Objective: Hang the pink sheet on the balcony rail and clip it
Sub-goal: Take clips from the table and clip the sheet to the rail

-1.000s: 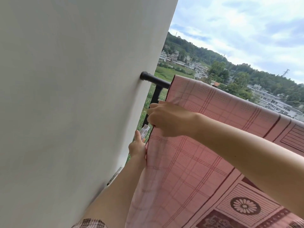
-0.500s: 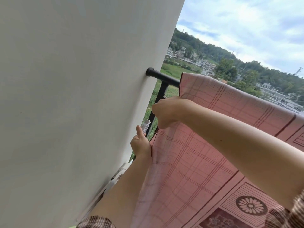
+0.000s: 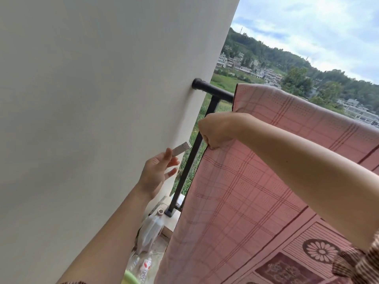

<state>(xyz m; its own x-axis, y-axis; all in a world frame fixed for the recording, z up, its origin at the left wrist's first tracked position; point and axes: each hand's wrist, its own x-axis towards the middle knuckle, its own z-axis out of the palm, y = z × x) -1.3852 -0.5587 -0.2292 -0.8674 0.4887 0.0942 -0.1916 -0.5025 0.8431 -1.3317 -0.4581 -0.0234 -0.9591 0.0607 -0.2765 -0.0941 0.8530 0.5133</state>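
The pink checked sheet point(image 3: 256, 193) hangs draped over the black balcony rail point(image 3: 217, 92), its left edge just right of the rail's black post point(image 3: 190, 158). My right hand point(image 3: 217, 130) is closed, pinching the sheet's left edge a little below the rail. My left hand point(image 3: 159, 171) is lower and to the left, off the sheet, with its fingers spread. It holds a clear plastic clip point(image 3: 181, 148) between thumb and forefinger, and the clip points up toward the post.
A plain white wall point(image 3: 92, 119) fills the left side, and the rail ends in it. Clear plastic bottles point(image 3: 149, 230) lie on the floor by the post's foot. A green rim point(image 3: 131, 278) shows at the bottom edge. Beyond the rail are fields and buildings.
My left hand has let go of the sheet's edge and moved left, fingers spread, with the clip held up. My right hand still pinches the edge. The view has tilted down, showing the floor.
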